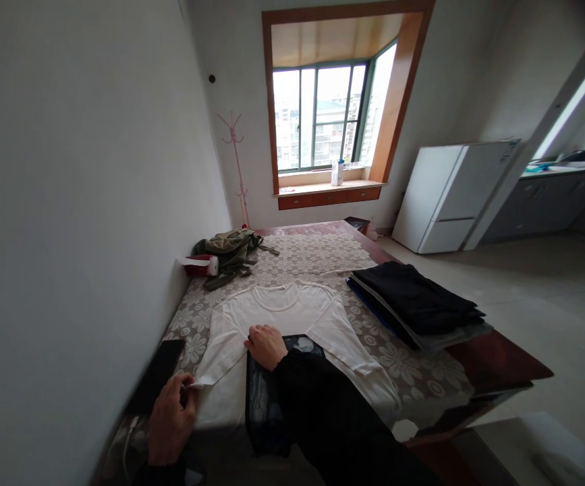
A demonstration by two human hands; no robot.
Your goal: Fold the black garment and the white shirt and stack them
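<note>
Left hand (pixel 171 418) fingers pinching shirt cuff (pixel 197 383); right hand (pixel 266 345) flat on board (pixel 262 398); folded clothes (pixel 416 297) right.

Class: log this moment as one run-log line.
left hand: pinching shirt cuff | right hand: pressing dark board on white shirt

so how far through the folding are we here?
Done: a stack of dark folded clothes sits at the bed's right edge. In hand: a white long-sleeve shirt lies flat; the right hand presses a dark board on it, the left hand pinches a sleeve cuff. Left: an olive garment lies unfolded by the wall.
</note>
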